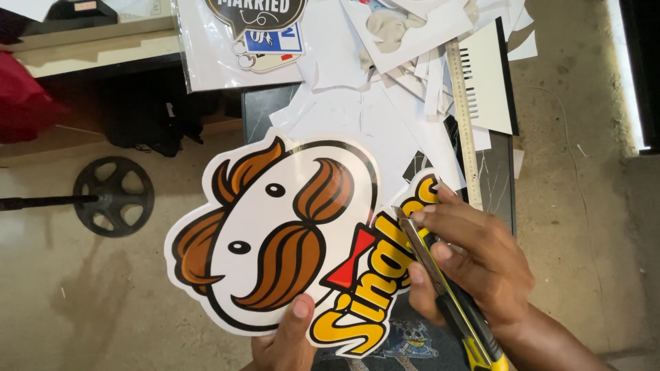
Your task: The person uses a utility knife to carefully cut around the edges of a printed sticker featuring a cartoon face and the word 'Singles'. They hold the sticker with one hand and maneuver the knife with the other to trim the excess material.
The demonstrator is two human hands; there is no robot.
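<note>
Cutout board (275,233), the big die-cut sign with a moustached cartoon face, a red bow tie and fat yellow lettering, sits tilted in mid-air right under the camera, held above the floor and just in front of the dark table. Closest to us, the left hand (285,340) pinches its lower edge, thumb lying flat on the white border below the moustache and the rest of the fingers hidden behind the board, so it is closed on the board from underneath. Just beside it, the right hand (474,264) is wrapped around a yellow and black utility knife (447,295), fingers curled over the handle, index finger stretched along the spine, wrist bent inward, and the metal blade tip rests at the right-hand edge of the lettering. Judging from that, the work is trimming the outline, and it would go best with a shallow blade angle, short strokes drawn away from the supporting thumb, and the board turned rather than the wrist twisted. That thumb is well clear of the blade for now, which is good. Farther off, the table (498,185) is buried in white paper offcuts (385,117), with a long steel ruler (464,117) lying across them and another printed sign (254,27) in a plastic sleeve beyond. Off to the left on the floor rests a black weight plate (113,196) on its bar.
</note>
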